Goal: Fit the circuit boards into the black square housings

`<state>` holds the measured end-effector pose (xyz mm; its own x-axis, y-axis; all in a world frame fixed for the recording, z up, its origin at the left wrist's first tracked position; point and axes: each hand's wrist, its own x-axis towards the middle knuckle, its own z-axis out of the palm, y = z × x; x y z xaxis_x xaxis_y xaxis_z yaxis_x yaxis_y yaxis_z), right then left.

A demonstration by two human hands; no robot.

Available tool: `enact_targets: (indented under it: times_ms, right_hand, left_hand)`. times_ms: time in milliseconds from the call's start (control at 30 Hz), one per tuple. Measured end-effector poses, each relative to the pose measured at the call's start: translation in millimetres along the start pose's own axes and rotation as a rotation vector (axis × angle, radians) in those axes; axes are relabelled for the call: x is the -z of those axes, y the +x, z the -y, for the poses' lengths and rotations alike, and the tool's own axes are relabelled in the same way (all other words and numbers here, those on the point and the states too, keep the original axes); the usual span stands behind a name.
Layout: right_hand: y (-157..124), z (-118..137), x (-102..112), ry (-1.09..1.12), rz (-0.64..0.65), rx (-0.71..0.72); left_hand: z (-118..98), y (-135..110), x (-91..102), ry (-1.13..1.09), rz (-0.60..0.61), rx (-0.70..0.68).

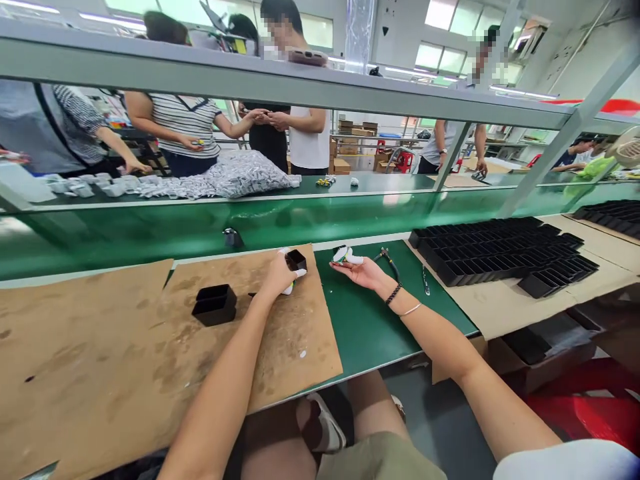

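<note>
My left hand (pixel 281 272) is closed around a small black open-topped box (pixel 297 259) above the brown cardboard. White covers sit on its fingertips, and something yellow-green and white shows just under the hand, too small to name. To the right, my right hand (pixel 366 272) is turned palm up over the green mat, with a small white part (pixel 342 254) held at its fingers and thumb. A white cover is on that thumb. Left of my left hand, a pair of black open-topped boxes (pixel 215 305) stands on the cardboard.
Pliers (pixel 388 262) and a slim metal tool (pixel 425 280) lie on the green mat. Rows of black boxes (pixel 500 250) fill the right side. A dark object (pixel 232 237) rests on the green belt (pixel 125 233). Beyond the rail, people stand by heaped white parts (pixel 240 175).
</note>
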<state>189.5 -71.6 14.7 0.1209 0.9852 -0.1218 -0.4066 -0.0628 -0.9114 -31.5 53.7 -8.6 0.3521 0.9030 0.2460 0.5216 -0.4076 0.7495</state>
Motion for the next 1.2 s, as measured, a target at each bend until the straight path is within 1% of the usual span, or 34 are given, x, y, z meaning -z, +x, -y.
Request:
enact_targets:
  times_ms: [67,133,233,300,400,533,600,700,800,900,1000,1200]
  right_hand:
    - [-3,4,-2,0.072,0.014,0.04]
    - [-9,8,-7,0.128,0.04,0.134]
    - [-22,14,-14,0.126,0.05,0.31]
    - [-30,17,-18,0.094,0.028,0.379]
    - [-36,20,-23,0.046,-0.013,0.418]
    - [-40,22,-29,-0.036,-0.028,0.425]
    - [-42,22,-32,-0.072,0.006,0.457]
    - [-45,22,-35,-0.137,0.071,0.556]
    - [-46,18,-34,-0.212,0.091,0.643]
    - [-43,15,-30,-0.274,0.1,0.699]
    - [-41,13,-29,-0.308,0.107,0.729]
    - [-42,15,-31,-0.35,0.097,0.725]
  left_hand:
    - [-4,-2,1.3,-0.029,-0.007,0.008]
    - [-14,-7,2.5,-0.093,-0.049,-0.039]
    - [-33,-16,1.0,-0.192,-0.108,-0.205]
    - [-45,-23,-1.7,-0.221,-0.127,-0.307]
    - [-59,-32,-4.1,-0.227,-0.131,-0.422]
    - [-72,-44,-1.3,-0.218,-0.107,-0.508]
    - [-76,-48,1.0,-0.204,-0.09,-0.54]
    - [-79,-51,3.7,-0.194,-0.079,-0.584]
    - [-80,-52,5.8,-0.208,-0.081,-0.63]
    - [-82,-51,8.0,-0.213,-0.095,-0.664]
    - [-83,-51,9.0,-0.22,-0.105,-0.692]
    - [-85,-53,8.2,-0.242,-0.11,-0.699]
